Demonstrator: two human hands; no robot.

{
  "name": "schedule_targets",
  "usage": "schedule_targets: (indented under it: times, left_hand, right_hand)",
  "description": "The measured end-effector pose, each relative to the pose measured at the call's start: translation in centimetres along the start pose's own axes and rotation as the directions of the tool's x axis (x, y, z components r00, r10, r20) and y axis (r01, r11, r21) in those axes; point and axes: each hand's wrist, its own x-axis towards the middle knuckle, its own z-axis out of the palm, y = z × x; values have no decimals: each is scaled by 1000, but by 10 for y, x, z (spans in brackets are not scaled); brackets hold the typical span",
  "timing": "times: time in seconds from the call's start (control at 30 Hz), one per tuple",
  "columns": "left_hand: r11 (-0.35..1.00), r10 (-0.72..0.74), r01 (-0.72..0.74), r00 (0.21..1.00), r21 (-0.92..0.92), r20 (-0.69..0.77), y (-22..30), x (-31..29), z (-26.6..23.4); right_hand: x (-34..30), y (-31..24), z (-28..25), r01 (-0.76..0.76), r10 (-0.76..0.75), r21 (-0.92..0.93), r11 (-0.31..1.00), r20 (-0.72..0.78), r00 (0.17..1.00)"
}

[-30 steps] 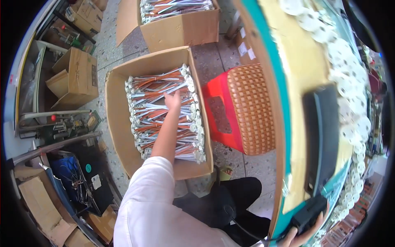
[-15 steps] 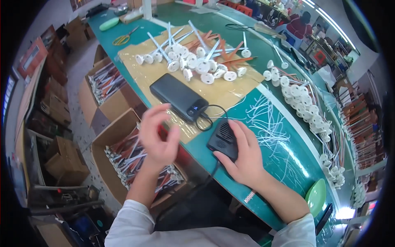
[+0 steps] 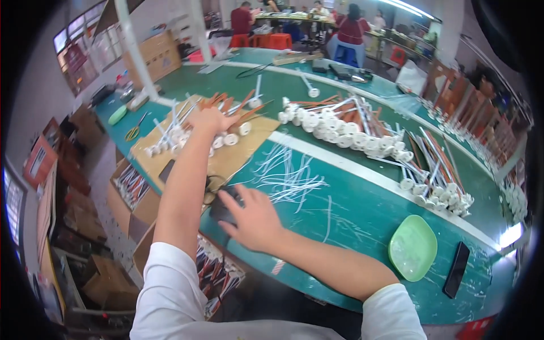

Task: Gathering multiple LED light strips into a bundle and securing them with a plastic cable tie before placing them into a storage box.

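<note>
My left arm stretches forward. My left hand [image 3: 208, 120] is over a pile of brown and white sticks with round white end caps [image 3: 228, 139], its thumb spread to the side; the other fingertips are hard to make out among the sticks. The pile lies on a tan cardboard sheet [image 3: 254, 136]. My right hand [image 3: 255, 220] has its fingers apart over a small black device [image 3: 222, 212] at the table's near edge, its thumb beside it. My left forearm mostly hides a black power bank [image 3: 166, 171].
Loose white strips [image 3: 292, 175] lie right of the cardboard. Further back stretches a long row of capped sticks [image 3: 340, 131]. A green dish [image 3: 412, 249] and a phone [image 3: 456, 270] are at the right. Scissors [image 3: 132, 132] lie at the left. Boxes of sticks [image 3: 131, 184] stand below the table.
My left hand has gone from beside the power bank forward to the pile. My right hand's fingers have spread from their grip on the black device. The view has lifted and turned right.
</note>
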Motion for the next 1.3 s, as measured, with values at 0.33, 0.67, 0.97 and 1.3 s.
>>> schedule_targets:
  times: [0.33,0.67,0.97,1.3]
  left_hand:
    - [965,-179,166,983,-204,-49,51,5,1]
    - [954,-75,35,989,-296,-125,6,32,1]
    - [898,-116,38,982,-438,-152,0,21,-19]
    - [706,87,-315,928,-634,-363,-53,54,-7]
  right_hand:
    - [-2,10,-10,-70,66,50,996,80,995]
    - [-3,8,-9,-40,38,47,998,45,998]
    - [-5,8,-10,-52,49,38,998,81,996]
    - [-3,6,-9,-38,37,18,999,47,998]
